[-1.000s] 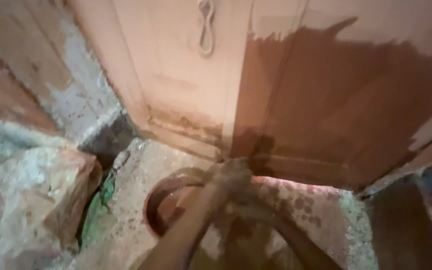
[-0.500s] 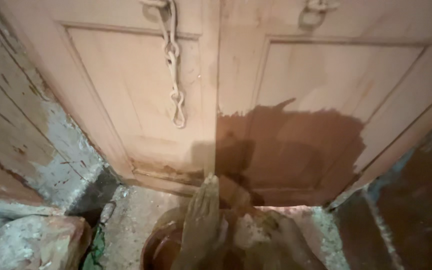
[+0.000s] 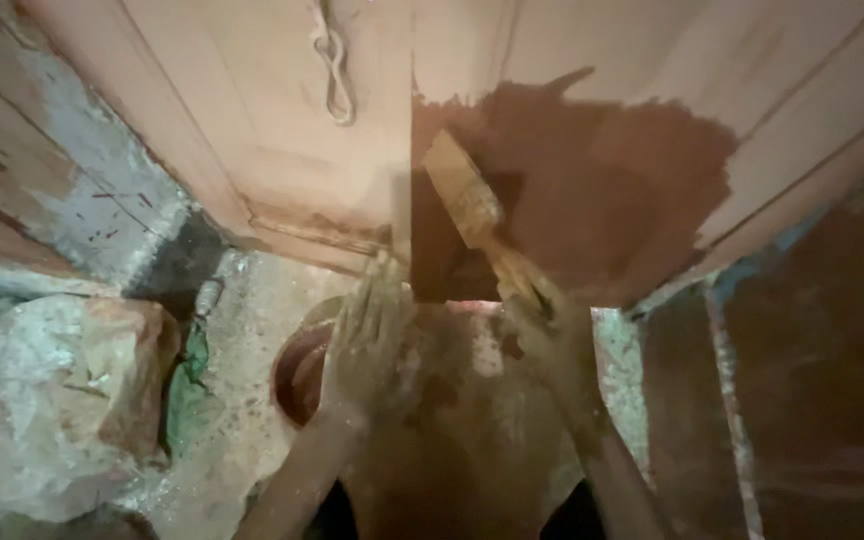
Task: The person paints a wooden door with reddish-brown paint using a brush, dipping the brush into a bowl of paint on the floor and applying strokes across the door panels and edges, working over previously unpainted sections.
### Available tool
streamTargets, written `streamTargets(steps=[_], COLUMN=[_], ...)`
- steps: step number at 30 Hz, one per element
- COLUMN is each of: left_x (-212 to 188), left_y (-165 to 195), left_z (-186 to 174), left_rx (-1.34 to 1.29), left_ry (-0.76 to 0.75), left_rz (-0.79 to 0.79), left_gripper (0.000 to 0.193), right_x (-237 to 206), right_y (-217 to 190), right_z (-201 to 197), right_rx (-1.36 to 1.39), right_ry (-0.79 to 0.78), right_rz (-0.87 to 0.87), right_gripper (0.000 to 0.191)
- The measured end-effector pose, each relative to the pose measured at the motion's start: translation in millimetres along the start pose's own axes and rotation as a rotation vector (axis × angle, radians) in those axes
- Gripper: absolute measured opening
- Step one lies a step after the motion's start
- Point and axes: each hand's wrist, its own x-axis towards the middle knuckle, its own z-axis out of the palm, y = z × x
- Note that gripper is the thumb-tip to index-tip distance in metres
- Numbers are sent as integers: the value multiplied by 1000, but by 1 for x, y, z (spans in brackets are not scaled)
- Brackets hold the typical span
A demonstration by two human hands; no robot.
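- At 9 o'clock of the view a big pale stone (image 3: 52, 400) lies on the ground, well apart from the hands.
- Near 12 o'clock a metal chain (image 3: 334, 70) hangs on the unpainted left door leaf (image 3: 252, 130).
- Below the centre, a round clay-coloured pot (image 3: 297, 375) stands on the floor, just beside the left hand.
- The left hand (image 3: 367, 345) is at 6 o'clock, a little to the left. Its fingers are stretched flat and released; they hold nothing and the tips touch the bottom edge of the door.
- The paintbrush (image 3: 467, 205) is at the centre, tilted, with its bristles toward 11 o'clock on the brown painted patch (image 3: 592, 190) of the right door leaf.
- The right hand (image 3: 542, 320) is clenched around the lower handle of the brush.
- I judge the brush is light and stiff in the handle, soft in the bristles, maybe slippery with wet paint; the handle end is the good place to hold it.
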Motion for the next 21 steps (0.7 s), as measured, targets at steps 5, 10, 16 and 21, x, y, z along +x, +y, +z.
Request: streamTargets(steps=[5, 10, 16, 21], left_x=[18, 57, 62, 80], left_y=[-4, -3, 12, 18], left_z=[-1, -11, -21, -32], left_rx=[-192, -104, -90, -80], left_ry=[-13, 122, 167, 136], left_rz=[-127, -69, -85, -22], left_gripper=[91, 89, 95, 101], right_x=[-8, -16, -14, -17], right_y=[-27, -51, -77, -87], right_z=[9, 2, -11, -49], right_rx=[52, 118, 472, 329], right_ry=[28, -52, -26, 13], right_rz=[15, 68, 281, 15], right_gripper=[50, 56, 61, 58])
